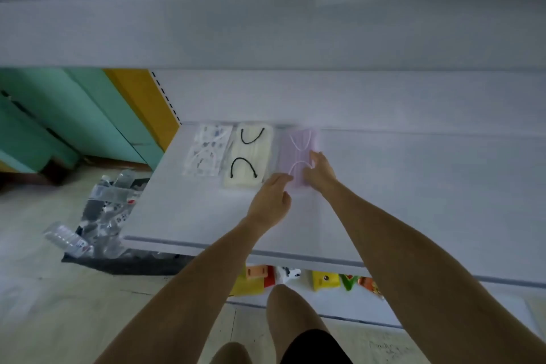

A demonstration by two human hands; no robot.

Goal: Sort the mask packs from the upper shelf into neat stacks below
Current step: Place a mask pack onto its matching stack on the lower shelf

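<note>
Purple mask pack (297, 151) is the one to look at; it lies flat on the white shelf (413, 186) right under both hands, long side pointing away from the person.

> ok, and what are the hands actually doing with it?

left hand (271, 195) has its fingers out straight, tips touching the pack's near left corner, nothing gripped; right hand (320, 170) lies over the pack's right edge with its fingers on top. It's blurry there, so I can't tell if it's pinching the edge or just pressing flat.

> anything else around them?

yeah; just past the left hand's fingertips, a bit to its left, is a cream pack (251, 156) with black ear loops, just beside the purple one; left of that is a white patterned pack (206, 151), touching or slightly overlapping the cream one, hard to say which; all three sit in a row at the back of the shelf, beyond the hands. Way out left of the left forearm, down on the floor (35, 245), there's a loose pile of clear-wrapped packs (100, 216) on a dark mat (124, 264); below the shelf's front edge, between the two forearms, some colourful packets (325, 279) peek out.
</note>
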